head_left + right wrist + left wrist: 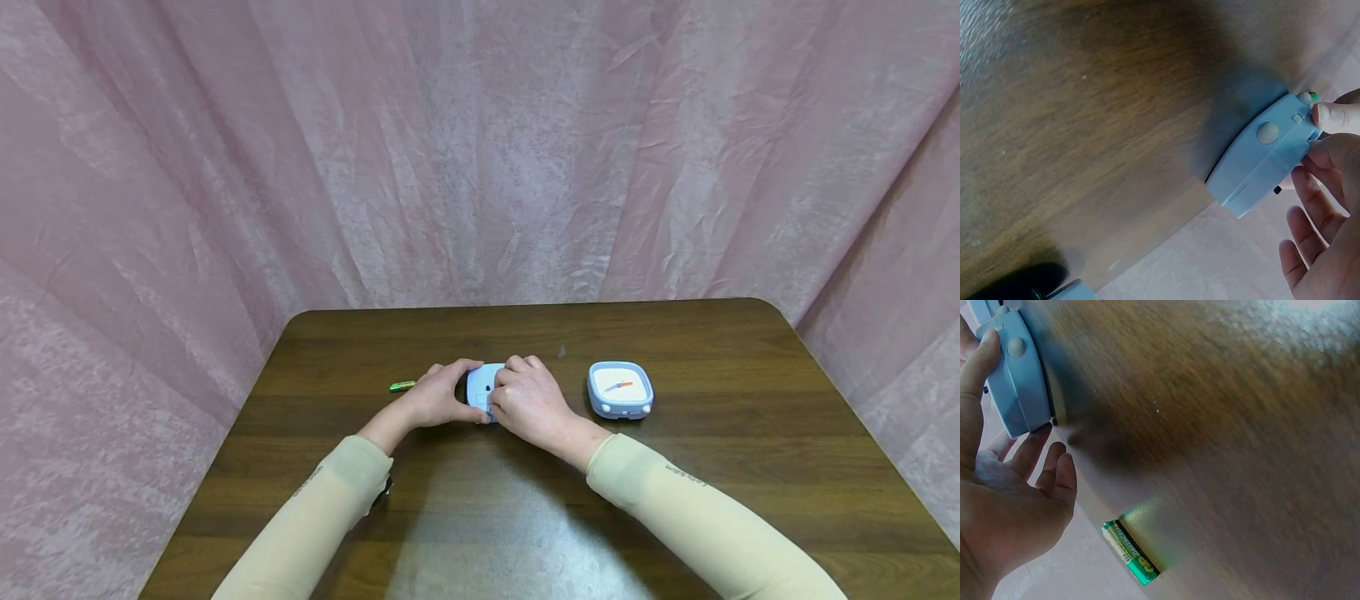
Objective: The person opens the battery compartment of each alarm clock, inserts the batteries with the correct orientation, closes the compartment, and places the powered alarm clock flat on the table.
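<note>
A light blue alarm clock (480,382) lies back side up on the table, in front of the person. The left hand (433,400) grips it from the left side, its thumb (984,359) along the near edge by a round foot. Over the clock's right part is the right hand (534,406), fingers curled, its thumb pressing at the back's near edge in the right wrist view. What lies under those fingertips is partly hidden. Just left of the left hand lies a green and gold battery (1130,553), away from the clock.
A second light blue clock (620,390), white-faced with an orange hand, lies face up to the right of the right hand. The brown wooden table (712,350) has rounded far corners, and a pink curtain (480,167) hangs behind it.
</note>
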Available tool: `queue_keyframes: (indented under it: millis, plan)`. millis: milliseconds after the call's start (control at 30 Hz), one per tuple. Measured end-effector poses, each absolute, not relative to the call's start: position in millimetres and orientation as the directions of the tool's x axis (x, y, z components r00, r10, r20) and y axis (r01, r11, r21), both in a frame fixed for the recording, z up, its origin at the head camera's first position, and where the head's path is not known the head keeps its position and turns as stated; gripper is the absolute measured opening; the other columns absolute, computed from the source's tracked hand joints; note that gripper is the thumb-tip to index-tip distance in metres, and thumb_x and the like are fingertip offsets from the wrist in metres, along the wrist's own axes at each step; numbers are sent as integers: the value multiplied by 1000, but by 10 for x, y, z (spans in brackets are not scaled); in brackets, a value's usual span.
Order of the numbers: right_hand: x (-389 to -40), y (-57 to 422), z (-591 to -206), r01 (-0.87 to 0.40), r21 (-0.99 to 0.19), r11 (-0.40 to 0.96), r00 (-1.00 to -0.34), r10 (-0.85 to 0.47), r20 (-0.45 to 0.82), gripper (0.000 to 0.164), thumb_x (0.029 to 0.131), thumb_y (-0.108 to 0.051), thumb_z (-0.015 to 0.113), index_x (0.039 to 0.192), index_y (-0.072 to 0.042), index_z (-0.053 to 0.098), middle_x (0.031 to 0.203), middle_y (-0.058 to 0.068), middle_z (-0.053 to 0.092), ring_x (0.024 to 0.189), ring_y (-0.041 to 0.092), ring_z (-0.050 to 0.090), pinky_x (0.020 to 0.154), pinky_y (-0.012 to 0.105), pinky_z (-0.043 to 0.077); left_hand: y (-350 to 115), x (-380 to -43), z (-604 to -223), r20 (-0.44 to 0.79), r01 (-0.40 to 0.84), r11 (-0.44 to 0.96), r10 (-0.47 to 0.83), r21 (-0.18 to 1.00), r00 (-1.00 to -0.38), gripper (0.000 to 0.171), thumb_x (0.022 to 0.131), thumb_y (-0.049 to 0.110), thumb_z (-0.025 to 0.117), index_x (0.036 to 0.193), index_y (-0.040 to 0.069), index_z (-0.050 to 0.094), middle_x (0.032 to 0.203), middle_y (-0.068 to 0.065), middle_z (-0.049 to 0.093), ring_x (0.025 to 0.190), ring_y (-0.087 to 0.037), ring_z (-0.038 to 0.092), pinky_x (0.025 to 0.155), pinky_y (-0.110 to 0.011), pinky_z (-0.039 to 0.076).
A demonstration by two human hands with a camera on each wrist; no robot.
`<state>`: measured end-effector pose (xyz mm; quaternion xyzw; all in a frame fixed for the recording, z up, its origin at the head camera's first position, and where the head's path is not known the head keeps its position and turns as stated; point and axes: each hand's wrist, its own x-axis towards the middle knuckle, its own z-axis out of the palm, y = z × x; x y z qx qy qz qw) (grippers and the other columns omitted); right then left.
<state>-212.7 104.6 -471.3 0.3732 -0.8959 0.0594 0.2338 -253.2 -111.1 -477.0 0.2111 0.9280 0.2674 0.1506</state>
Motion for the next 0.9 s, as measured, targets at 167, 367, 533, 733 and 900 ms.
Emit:
queue_keyframes:
  millis: [167, 367, 533, 733, 900]
  plan:
    - [-2134, 1044, -4716, -699, 77, 711, -601, -642, 477, 11, 79, -27, 85, 71, -24, 78, 83, -5, 67, 90, 20, 57, 77, 39, 42, -1105, -2526, -4768, -173, 292, 772, 457, 565, -873, 99, 74, 58, 88, 155, 25, 43, 144, -1, 54, 129, -27, 42, 102, -45, 42]
    - [-2137, 1044, -4708, -701, 71, 710, -601, -642, 476, 12, 78, -27, 86, 70, -23, 78, 83, -5, 67, 90, 20, 56, 76, 38, 41, -1106, -2520, -4766, -171, 284, 768, 451, 574, -876, 97, 73, 57, 88, 154, 26, 44, 142, -1, 55, 129, -26, 42, 101, -45, 42]
    - [-2140, 1043, -4704, -703, 67, 708, -601, -642, 475, 10, 79, -26, 86, 72, -23, 79, 83, -5, 67, 89, 21, 56, 76, 39, 41, -1106, -2519, -4764, -184, 275, 768, 451, 578, -873, 99, 73, 60, 87, 155, 26, 42, 143, -1, 54, 130, -26, 41, 101, -46, 42]
    - [-2139, 1046, -4670, -701, 59, 711, -603, -634, 484, 8, 79, -21, 85, 73, -22, 80, 79, -5, 69, 85, 20, 56, 73, 38, 40, -1109, -2518, -4759, -195, 278, 774, 456, 569, -869, 102, 73, 63, 85, 157, 27, 40, 148, -2, 51, 132, -26, 40, 102, -47, 42]
    - [-2144, 1055, -4645, -700, 63, 712, -600, -633, 489, 7, 81, -21, 84, 75, -21, 80, 78, -5, 71, 84, 21, 56, 72, 37, 40, -1110, -2523, -4757, -201, 276, 778, 454, 565, -868, 102, 73, 63, 85, 157, 28, 39, 148, -1, 50, 131, -25, 40, 102, -46, 42]
